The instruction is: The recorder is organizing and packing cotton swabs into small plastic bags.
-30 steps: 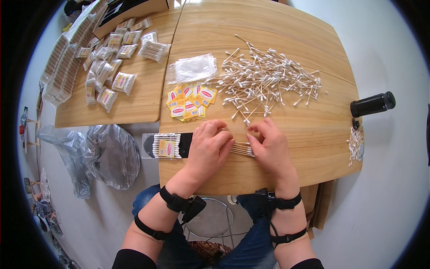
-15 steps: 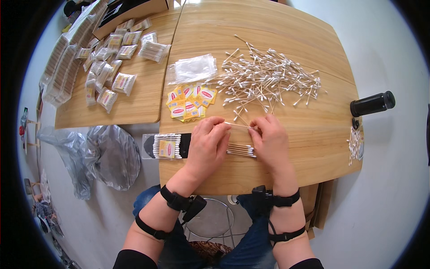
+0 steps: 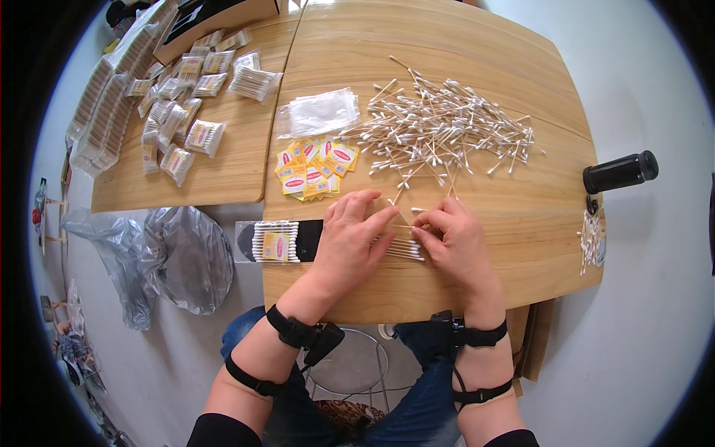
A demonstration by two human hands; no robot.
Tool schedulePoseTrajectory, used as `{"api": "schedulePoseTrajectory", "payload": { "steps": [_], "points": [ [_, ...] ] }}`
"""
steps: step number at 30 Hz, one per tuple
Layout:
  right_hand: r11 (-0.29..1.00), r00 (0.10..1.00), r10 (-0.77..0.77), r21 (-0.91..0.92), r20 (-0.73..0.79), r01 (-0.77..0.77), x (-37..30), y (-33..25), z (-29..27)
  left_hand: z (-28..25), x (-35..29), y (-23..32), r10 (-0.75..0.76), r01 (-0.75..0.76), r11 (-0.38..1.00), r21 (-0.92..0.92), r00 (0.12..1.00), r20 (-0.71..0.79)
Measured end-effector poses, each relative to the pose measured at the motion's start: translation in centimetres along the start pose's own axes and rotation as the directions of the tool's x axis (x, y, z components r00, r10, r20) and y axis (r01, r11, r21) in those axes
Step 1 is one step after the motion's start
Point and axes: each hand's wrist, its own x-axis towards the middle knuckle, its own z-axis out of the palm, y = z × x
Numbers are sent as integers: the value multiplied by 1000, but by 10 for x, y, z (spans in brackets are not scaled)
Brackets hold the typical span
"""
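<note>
On table point(image 3: 529, 231) | cotton swabs point(image 3: 406, 249) | straight, slim, tan-stemmed, white-tipped

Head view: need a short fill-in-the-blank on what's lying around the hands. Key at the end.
1. The loose swab pile lies to the ____ of the flat clear bags.
2. The cylinder at the far right side of the table is ____ in colour.
3. The right hand is farther from the card-topped swab bundle than the ____ is.

Missing words: 1. right; 2. black; 3. left hand.
</note>
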Motion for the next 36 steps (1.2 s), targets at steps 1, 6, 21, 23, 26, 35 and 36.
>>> {"api": "schedulePoseTrajectory", "payload": {
  "steps": [1,6,21,23,26,35,36],
  "points": [
    [1000,1000,-7,-6,5,7,-1,0,-1,0,0,1,1,-1,1000,-1,1000,1],
    [1000,1000,-10,-21,13,10,-2,-2,-7,0,1,2,-5,5,1000,0,1000,22],
    [987,987,125,-90,-103,-134,-7,22,-19,1,4,-3,32,-33,999,-43,999,-9],
    [981,983,137,-119,-119,-152,-4,17,-19,1,4,-2,40,-40,999,-24,999,-7],
    [980,985,-44,-198,-169,9,2,-1,-2,1,3,-3,60,-60,998,12,998,1],
    [975,981,-150,-185,-125,126,11,-6,13,1,2,-7,101,-102,992,81,995,16],
    [973,983,-146,-196,-109,123,10,-6,13,1,2,-8,109,-110,990,86,994,8]
  ]
}}
